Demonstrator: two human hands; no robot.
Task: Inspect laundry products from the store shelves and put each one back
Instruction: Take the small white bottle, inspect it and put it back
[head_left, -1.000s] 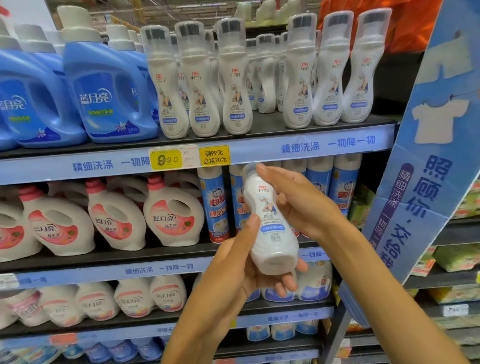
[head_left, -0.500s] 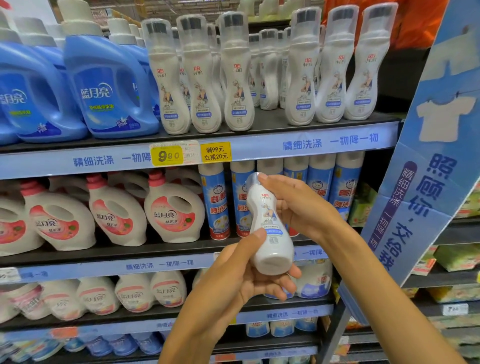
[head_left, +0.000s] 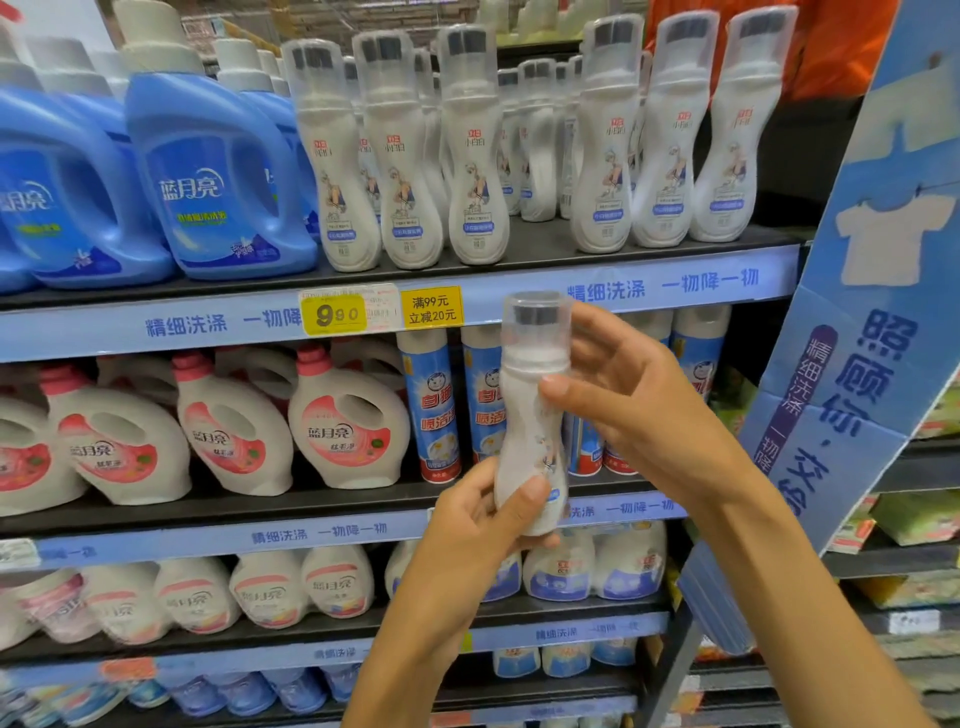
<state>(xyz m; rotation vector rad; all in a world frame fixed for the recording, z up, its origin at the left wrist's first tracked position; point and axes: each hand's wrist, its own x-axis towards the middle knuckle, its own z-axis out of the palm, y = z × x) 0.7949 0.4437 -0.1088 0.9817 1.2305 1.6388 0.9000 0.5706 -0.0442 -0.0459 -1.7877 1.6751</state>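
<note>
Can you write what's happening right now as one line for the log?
step: inspecting | left hand: grips white bottle base | right hand: thumb on its neck | bottle: upright, off shelf

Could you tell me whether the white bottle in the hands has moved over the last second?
Yes. The white bottle has risen and turned upright: its cap now reaches the top shelf's price strip.

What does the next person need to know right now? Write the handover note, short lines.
Left hand: grips the base of the white bottle, thumb across its front.
Right hand: holds the bottle's upper body, thumb at the neck, fingers behind.
Bottle: upright in front of the shelves, clear cap on, off the shelf.
Matching bottles stand on the top shelf, with a gap in the front row.
Done: bottle picked up, under inspection.
Left: put it back, probably in that gap, then check other products.
</note>
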